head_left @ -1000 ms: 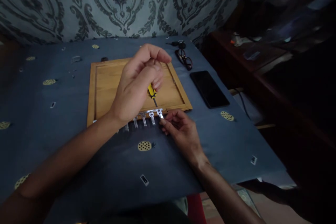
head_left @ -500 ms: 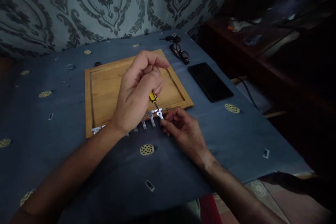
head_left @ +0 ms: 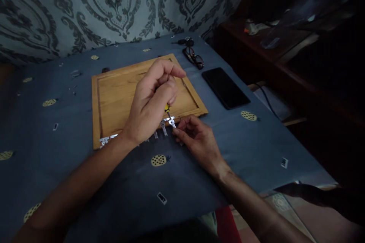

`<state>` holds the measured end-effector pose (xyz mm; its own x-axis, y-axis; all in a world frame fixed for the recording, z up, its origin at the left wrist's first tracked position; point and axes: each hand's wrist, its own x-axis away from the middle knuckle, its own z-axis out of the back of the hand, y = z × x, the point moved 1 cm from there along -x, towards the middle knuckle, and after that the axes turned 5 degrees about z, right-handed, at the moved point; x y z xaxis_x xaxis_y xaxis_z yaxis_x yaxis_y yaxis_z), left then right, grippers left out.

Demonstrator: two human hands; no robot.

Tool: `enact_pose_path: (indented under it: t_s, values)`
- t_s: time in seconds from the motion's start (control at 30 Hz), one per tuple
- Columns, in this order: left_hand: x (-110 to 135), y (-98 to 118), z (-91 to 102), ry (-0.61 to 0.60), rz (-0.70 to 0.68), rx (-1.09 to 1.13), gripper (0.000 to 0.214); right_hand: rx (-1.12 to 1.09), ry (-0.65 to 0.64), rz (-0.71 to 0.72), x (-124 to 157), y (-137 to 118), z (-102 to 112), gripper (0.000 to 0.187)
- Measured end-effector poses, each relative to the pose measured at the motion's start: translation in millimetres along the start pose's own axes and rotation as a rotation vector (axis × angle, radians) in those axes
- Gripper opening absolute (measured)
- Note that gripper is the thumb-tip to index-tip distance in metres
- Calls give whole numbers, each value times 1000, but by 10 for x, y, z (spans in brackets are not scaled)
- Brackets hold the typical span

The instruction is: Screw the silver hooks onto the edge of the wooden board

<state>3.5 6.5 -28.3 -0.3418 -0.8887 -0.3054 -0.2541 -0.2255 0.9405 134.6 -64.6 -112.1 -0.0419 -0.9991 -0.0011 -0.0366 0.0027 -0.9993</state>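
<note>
My left hand (head_left: pixel 149 104) is closed round a small yellow-handled screwdriver (head_left: pixel 167 108), its tip pointing down at the right end of a metal strip with several hooks (head_left: pixel 164 126) fixed along the near edge of a wooden board (head_left: pixel 116 95). My right hand (head_left: pixel 196 140) rests on the blue cloth just right of that end, its fingertips pinched at the last hook. What the fingertips grip is too small to make out.
A black phone (head_left: pixel 225 87) lies right of the board, with glasses (head_left: pixel 195 57) and keys (head_left: pixel 184 41) behind it. Small metal bits (head_left: pixel 74 73) lie at the back left. The blue cloth-covered table (head_left: pixel 57 129) ends at a dark wooden bench (head_left: pixel 273 57) on the right.
The view has shifted slightly. My left hand has lowered the screwdriver a little towards the strip's right end; my right hand keeps its pinch there.
</note>
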Motion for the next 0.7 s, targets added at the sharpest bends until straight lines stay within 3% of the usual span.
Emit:
enact_pose_path:
  t_s: [0.27, 0.47, 0.7]
  values:
    - [-7, 6, 16, -39, 14, -170, 9, 15, 2, -5, 0, 20, -1, 34]
    - [14, -68, -116, 15, -20, -16, 12, 3, 3, 16, 1, 15, -5, 37]
    - [21, -78, -297, 25, -27, 2, 17, 7, 3, 10, 0, -13, -12, 41]
